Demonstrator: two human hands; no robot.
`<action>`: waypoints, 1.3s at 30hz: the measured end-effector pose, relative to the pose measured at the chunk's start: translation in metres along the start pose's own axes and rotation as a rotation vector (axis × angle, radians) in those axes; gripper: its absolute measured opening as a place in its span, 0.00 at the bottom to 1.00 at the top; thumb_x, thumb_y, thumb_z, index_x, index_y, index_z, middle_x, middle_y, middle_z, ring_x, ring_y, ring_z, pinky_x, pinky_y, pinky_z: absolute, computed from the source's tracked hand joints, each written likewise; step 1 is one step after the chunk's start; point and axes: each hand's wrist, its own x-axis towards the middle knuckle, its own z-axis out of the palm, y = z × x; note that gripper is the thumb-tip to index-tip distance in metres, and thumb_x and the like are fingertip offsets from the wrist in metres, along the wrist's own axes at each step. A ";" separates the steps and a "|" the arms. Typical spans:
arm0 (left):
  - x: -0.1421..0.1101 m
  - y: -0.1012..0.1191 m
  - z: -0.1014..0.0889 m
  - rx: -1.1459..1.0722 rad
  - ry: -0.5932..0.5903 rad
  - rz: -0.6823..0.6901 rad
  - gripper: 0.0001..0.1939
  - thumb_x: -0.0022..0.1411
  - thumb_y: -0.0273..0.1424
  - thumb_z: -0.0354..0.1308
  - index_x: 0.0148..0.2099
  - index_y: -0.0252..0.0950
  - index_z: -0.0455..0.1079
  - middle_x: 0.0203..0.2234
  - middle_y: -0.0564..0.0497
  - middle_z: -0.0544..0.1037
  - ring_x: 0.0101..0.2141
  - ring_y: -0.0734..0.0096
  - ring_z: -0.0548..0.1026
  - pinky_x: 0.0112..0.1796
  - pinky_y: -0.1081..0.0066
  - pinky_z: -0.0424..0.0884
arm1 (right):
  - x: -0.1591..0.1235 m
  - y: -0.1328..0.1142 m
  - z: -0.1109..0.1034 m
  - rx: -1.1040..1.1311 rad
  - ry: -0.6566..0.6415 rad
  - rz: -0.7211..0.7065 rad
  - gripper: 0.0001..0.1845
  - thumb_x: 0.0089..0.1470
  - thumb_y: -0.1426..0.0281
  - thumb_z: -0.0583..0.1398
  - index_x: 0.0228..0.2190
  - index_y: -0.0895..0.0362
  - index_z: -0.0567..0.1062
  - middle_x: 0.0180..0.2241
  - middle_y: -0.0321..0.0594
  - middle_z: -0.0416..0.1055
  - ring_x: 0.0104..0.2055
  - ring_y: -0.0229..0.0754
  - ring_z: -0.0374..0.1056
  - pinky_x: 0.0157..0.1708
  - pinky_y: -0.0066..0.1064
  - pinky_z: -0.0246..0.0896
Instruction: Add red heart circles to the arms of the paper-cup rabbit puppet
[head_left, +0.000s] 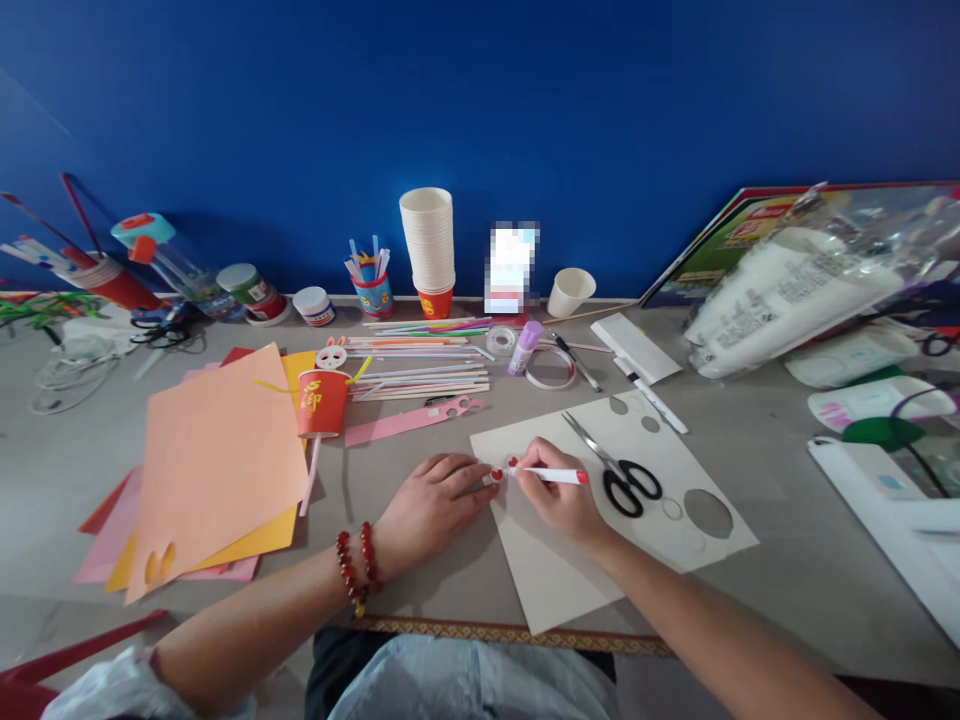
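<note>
Crosswise, the marker (556, 475), tip left, red end right.

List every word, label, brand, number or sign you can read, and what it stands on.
Nothing reads with certainty.
Red cup: gold characters, too blurred to quote.
Cup under the stack: gold marks, too small.
Bag: printed lines, too small.
Jar and tub: labels blurred.
Glue stick: label too small.
Board: pale-on-red print, blurred.
Screen: pixelated.
Marker: no legible print.
</note>
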 end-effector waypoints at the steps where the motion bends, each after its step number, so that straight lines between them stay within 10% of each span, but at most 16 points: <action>1: 0.000 0.000 0.000 -0.002 -0.005 0.000 0.18 0.71 0.32 0.51 0.61 0.44 0.66 0.57 0.49 0.73 0.57 0.62 0.68 0.56 0.58 0.66 | 0.000 -0.001 0.000 -0.009 -0.004 -0.003 0.09 0.53 0.74 0.56 0.22 0.54 0.62 0.19 0.29 0.59 0.20 0.34 0.51 0.21 0.26 0.47; 34: 0.001 0.008 -0.009 -0.097 0.097 -0.065 0.12 0.68 0.27 0.54 0.52 0.39 0.71 0.56 0.44 0.72 0.55 0.59 0.69 0.54 0.57 0.67 | 0.005 -0.009 -0.020 0.550 0.133 0.176 0.10 0.58 0.63 0.61 0.32 0.54 0.66 0.25 0.34 0.74 0.19 0.33 0.59 0.18 0.25 0.52; 39: 0.000 0.018 -0.022 -0.446 0.102 -0.286 0.09 0.69 0.29 0.49 0.50 0.36 0.65 0.29 0.53 0.75 0.30 0.70 0.74 0.34 0.71 0.69 | -0.008 -0.046 -0.029 0.439 -0.070 0.109 0.05 0.57 0.69 0.59 0.30 0.54 0.67 0.19 0.32 0.70 0.20 0.34 0.60 0.19 0.25 0.51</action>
